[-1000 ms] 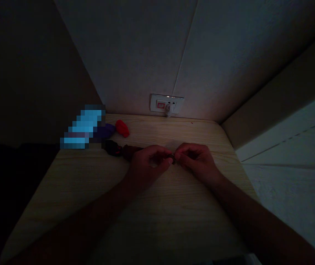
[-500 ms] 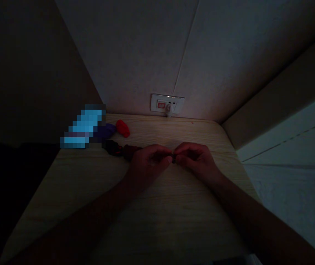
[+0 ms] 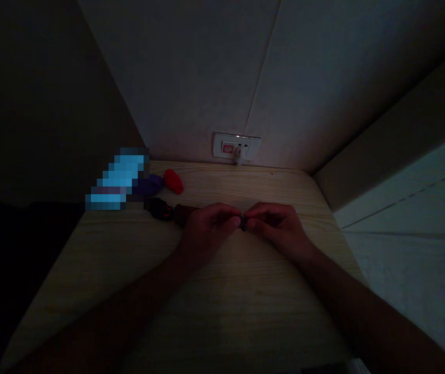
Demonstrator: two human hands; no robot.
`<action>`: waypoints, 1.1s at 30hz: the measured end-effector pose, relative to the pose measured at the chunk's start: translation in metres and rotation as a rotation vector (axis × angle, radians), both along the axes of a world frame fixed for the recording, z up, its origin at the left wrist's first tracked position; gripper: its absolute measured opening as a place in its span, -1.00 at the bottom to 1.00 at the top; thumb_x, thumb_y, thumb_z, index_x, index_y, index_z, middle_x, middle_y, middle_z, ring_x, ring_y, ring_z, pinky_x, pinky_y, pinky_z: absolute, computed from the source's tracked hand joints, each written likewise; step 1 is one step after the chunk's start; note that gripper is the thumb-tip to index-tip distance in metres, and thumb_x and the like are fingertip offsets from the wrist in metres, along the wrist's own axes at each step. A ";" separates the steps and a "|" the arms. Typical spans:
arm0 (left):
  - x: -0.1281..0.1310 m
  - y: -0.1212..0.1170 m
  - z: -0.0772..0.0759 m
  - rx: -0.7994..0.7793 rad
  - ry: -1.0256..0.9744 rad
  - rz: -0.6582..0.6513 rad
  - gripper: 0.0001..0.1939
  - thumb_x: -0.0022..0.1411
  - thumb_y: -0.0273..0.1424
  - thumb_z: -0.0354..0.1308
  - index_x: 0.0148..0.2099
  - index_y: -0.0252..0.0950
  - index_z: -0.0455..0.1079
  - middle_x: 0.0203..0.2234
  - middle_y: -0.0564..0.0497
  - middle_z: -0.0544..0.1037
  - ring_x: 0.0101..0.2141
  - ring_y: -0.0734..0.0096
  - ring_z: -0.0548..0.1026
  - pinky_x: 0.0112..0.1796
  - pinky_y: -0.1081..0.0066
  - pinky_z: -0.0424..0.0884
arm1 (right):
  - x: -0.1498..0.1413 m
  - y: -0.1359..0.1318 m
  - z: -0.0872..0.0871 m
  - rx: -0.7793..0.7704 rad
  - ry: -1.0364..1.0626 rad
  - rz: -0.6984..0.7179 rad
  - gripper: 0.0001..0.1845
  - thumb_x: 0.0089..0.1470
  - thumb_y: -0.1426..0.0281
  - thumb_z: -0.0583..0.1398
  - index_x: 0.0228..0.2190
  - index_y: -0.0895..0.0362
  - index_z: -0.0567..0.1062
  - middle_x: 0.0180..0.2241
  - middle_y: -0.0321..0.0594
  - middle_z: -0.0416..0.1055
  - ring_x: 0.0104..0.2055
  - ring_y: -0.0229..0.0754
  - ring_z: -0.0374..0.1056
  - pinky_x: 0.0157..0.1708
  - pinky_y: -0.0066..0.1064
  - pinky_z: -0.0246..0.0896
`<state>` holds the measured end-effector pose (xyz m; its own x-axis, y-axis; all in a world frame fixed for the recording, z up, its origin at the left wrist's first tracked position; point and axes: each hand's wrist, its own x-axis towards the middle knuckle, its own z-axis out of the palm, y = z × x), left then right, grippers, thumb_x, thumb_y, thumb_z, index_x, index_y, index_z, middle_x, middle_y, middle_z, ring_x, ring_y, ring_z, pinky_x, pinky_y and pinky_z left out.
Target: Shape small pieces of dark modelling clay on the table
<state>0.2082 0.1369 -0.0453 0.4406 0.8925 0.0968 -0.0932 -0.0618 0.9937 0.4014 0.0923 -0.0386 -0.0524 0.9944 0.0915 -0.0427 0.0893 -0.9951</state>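
In dim light my left hand (image 3: pixel 208 228) and my right hand (image 3: pixel 274 224) meet fingertip to fingertip over the middle of a light wooden table (image 3: pixel 222 301). Both pinch a small dark object (image 3: pixel 243 224) between thumbs and fingers; I cannot make out what it is. A dark reddish thing (image 3: pixel 181 213) lies just behind my left hand and seems to run towards it. Both forearms rest low over the table.
A red object (image 3: pixel 173 181) and a purple one (image 3: pixel 150 184) lie at the back left beside a blurred blue patch (image 3: pixel 118 179). A small black and red item (image 3: pixel 159 208) sits near them. A wall socket (image 3: pixel 236 146) with a plug is behind the table.
Both hands have stayed in place, the fingertips shifting only slightly closer together around the small dark object.
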 end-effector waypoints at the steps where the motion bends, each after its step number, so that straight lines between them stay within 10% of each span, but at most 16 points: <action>1: 0.000 0.000 0.000 -0.006 0.000 0.005 -0.86 0.15 -0.34 0.33 -0.23 -0.27 0.59 -0.41 0.02 0.69 -0.38 0.36 0.63 -0.30 0.39 0.55 | 0.000 0.000 0.000 0.000 -0.010 0.001 -0.84 0.00 0.34 0.47 -0.32 0.08 0.72 -0.46 -0.26 0.58 -0.52 -0.31 0.35 -0.53 -0.46 0.24; 33: -0.003 -0.001 -0.012 0.285 0.038 0.079 -0.80 0.17 -0.51 0.39 -0.13 -0.22 0.64 -0.22 -0.01 0.59 -0.28 0.45 0.59 -0.26 0.48 0.59 | 0.000 0.002 0.000 -0.031 -0.137 -0.164 -0.76 -0.06 0.22 0.48 -0.42 0.13 0.69 -0.51 -0.25 0.57 -0.54 -0.33 0.30 -0.54 -0.45 0.16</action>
